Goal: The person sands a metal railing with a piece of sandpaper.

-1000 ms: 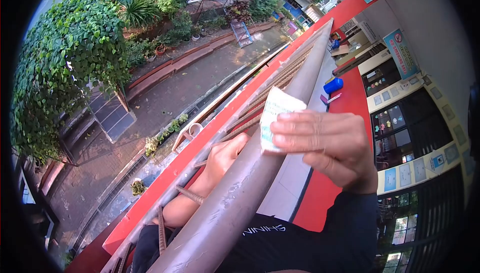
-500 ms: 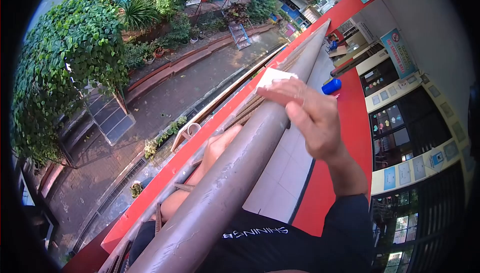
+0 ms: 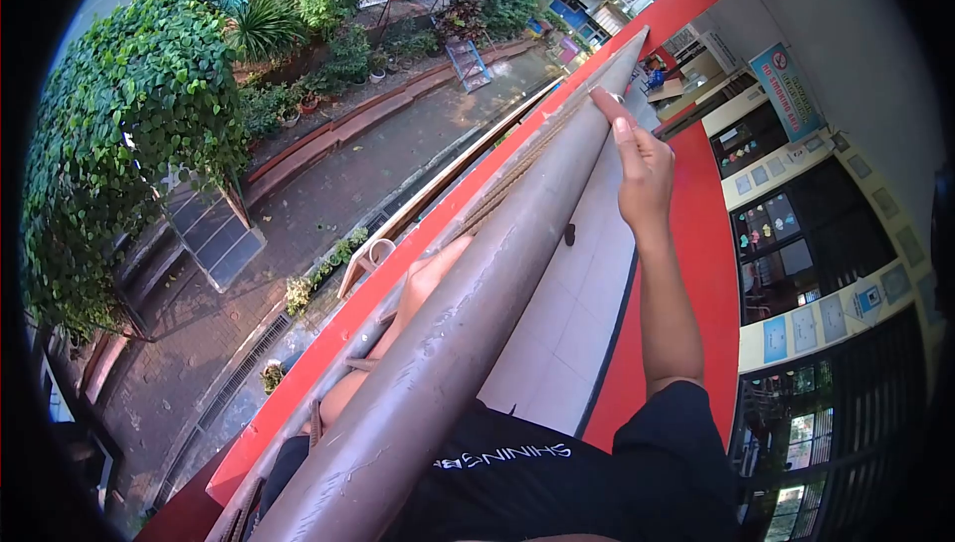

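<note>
A thick brown pipe rail (image 3: 438, 343) runs diagonally away from my body, its paint scuffed in places. My right hand (image 3: 647, 159) is at the far part of the pipe, arm outstretched, fingers bent over its top and the thumb toward me. A thin white edge of a sheet or pad (image 3: 619, 98) shows at the fingertips; the rest is hidden. Beyond the pipe, low on its left side, my left hand (image 3: 430, 271) is partly covered by the rail. Its fingers do not show clearly.
A red ledge (image 3: 328, 368) with thin ribbed bars (image 3: 517, 179) runs along the pipe's left side, with a paved yard (image 3: 348, 169) below. On the right are a tiled strip (image 3: 557, 343), red floor (image 3: 657, 373) and windows (image 3: 796, 244). A dark knob (image 3: 570, 235) sits beside the pipe.
My right hand has moved farther away along the pipe and the arm has straightened. The white sheet, broad in view before, is now mostly hidden. The left hand has barely moved.
</note>
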Action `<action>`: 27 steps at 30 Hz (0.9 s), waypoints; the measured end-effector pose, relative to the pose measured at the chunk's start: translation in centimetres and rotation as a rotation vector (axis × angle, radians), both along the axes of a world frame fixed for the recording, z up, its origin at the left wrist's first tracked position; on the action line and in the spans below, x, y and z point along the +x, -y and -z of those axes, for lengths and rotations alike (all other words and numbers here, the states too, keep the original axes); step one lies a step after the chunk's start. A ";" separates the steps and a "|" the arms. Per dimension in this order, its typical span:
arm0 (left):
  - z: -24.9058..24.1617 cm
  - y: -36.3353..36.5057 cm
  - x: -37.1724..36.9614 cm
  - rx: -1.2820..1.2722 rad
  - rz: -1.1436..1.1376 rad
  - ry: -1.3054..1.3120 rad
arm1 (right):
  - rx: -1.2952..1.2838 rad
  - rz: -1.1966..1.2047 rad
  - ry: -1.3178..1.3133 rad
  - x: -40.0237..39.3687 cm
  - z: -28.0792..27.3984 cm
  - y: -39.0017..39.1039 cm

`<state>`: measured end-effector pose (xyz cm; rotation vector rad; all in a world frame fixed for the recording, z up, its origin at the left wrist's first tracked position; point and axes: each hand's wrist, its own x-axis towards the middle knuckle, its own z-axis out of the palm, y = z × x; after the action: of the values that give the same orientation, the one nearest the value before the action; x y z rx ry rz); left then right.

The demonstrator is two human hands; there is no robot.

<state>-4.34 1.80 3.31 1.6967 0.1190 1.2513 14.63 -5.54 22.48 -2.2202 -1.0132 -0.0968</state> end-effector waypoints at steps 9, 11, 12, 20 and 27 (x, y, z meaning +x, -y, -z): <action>-0.1 -0.3 -0.1 0.036 0.004 0.024 | 0.020 -0.299 -0.030 1.7 -1.5 -0.8; 0.6 -0.6 0.3 0.150 -0.034 0.080 | -0.053 -0.547 0.062 -3.0 -2.1 -1.2; 0.6 -0.5 0.3 0.156 -0.055 0.092 | -0.120 -0.805 0.158 -5.2 -2.0 -1.4; 0.1 -0.2 0.3 -0.240 0.236 0.177 | -0.677 -0.404 0.054 2.7 -6.6 -6.3; -0.3 0.3 0.4 -0.660 0.545 0.178 | -0.623 -0.431 0.260 -2.2 -6.6 -4.7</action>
<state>-3.96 1.53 3.63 0.9501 -0.0380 0.8166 12.38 -0.88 29.04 -2.5014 -1.8445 0.1484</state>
